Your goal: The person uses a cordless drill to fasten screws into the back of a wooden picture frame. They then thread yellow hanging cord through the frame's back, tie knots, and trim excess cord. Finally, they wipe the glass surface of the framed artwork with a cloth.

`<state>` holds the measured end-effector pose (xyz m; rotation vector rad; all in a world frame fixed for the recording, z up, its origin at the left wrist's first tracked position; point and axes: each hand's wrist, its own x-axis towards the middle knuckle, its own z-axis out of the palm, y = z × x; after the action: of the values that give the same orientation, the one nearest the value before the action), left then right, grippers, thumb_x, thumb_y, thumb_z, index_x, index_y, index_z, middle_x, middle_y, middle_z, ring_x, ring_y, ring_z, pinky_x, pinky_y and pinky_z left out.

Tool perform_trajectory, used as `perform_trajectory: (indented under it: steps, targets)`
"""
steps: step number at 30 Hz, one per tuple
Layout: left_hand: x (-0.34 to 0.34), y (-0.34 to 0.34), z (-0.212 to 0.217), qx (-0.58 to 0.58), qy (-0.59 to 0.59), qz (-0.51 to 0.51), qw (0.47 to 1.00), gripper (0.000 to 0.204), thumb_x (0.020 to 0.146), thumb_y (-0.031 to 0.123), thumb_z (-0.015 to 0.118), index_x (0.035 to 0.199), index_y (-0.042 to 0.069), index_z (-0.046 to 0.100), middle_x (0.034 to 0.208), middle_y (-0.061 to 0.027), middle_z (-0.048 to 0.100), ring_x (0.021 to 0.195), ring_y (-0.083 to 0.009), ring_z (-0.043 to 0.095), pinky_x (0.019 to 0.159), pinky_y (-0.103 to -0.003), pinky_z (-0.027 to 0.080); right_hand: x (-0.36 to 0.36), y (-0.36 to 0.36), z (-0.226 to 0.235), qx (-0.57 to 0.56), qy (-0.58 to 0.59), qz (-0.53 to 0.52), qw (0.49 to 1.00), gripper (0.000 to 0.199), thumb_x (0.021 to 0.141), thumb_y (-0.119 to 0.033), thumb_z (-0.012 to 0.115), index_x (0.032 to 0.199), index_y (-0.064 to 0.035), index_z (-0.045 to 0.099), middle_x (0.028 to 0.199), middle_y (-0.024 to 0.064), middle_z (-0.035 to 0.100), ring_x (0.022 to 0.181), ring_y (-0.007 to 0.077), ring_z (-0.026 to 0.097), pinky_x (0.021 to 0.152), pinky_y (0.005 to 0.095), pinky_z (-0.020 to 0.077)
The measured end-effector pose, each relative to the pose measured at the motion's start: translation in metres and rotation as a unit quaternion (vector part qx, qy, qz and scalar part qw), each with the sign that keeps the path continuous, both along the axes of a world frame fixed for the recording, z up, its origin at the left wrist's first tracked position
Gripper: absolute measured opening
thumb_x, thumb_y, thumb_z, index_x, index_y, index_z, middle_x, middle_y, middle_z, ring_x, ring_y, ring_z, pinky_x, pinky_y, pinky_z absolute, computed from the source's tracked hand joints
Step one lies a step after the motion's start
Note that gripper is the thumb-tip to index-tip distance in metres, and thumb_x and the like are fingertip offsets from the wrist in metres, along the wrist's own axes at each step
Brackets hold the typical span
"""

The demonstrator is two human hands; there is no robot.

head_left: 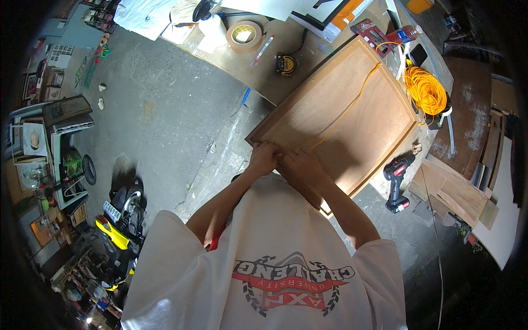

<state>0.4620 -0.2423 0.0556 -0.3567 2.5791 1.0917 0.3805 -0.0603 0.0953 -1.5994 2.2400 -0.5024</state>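
Observation:
A large brown wooden framed board (352, 104) lies back side up on the workbench. A thin yellow cord (346, 113) runs across it from a yellow coil (426, 91) at the far right corner to its near edge. My left hand (264, 158) and my right hand (300, 163) meet at that near edge, fingers pinched together around the cord's end. What the fingertips grip exactly is hidden by the hands.
A red and black cordless drill (397, 184) stands right of the board. A tape roll (244, 36), a yellow tape measure (285, 64) and a marker (263, 49) lie on the bench behind. Wood offcuts (456, 192) are stacked at right. A yellow motorbike (118, 225) stands on the concrete floor at left.

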Motion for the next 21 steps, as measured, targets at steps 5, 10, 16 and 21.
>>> perform_trajectory:
  steps: [5, 10, 16, 21]
  targets:
    - [0.003, -0.004, 0.013, 0.034, 0.044, 0.006, 0.998, 0.018, 0.086, 0.023, 0.07, 0.099, 0.013, 0.078, 0.095, -0.0125, 0.074, 0.097, -0.0318, 0.067, 0.098, -0.046, 0.041, -0.003, -0.002, -0.007, -0.069, 0.056, -0.035, 0.995, 0.012, 0.091, -0.019, 0.058, 0.097, -0.0105, 0.063, 0.098, 0.0052, 0.063, 0.099, 0.0235, 0.059, 0.09, 0.0389, 0.047]
    - [0.005, 0.007, 0.023, 0.058, -0.008, 0.039, 0.998, 0.021, 0.089, 0.016, 0.07, 0.106, 0.006, 0.075, 0.091, -0.0161, 0.074, 0.08, -0.0291, 0.072, 0.075, -0.042, 0.054, 0.002, 0.006, -0.013, -0.088, 0.02, -0.07, 0.993, 0.014, 0.093, -0.019, 0.059, 0.1, -0.0086, 0.064, 0.102, 0.0078, 0.064, 0.101, 0.026, 0.058, 0.093, 0.0407, 0.0453]
    - [0.004, 0.0, 0.023, 0.196, -0.062, 0.117, 0.972, 0.018, 0.09, 0.013, 0.073, 0.102, 0.001, 0.076, 0.082, -0.0122, 0.073, 0.064, -0.0175, 0.069, 0.058, -0.034, 0.056, 0.001, 0.007, -0.027, -0.101, -0.037, -0.125, 0.986, 0.012, 0.094, -0.019, 0.063, 0.101, -0.0094, 0.065, 0.102, 0.0089, 0.065, 0.102, 0.0301, 0.058, 0.094, 0.0434, 0.0445]
    - [0.008, 0.005, 0.018, 0.232, -0.077, 0.174, 0.954, 0.017, 0.092, 0.016, 0.074, 0.098, 0.001, 0.077, 0.081, -0.0091, 0.073, 0.064, -0.0141, 0.068, 0.057, -0.03, 0.057, 0.0, 0.009, -0.043, -0.027, -0.076, -0.116, 0.99, 0.023, 0.092, -0.022, 0.062, 0.111, -0.0086, 0.064, 0.113, 0.0124, 0.064, 0.112, 0.0342, 0.057, 0.1, 0.0478, 0.0439]
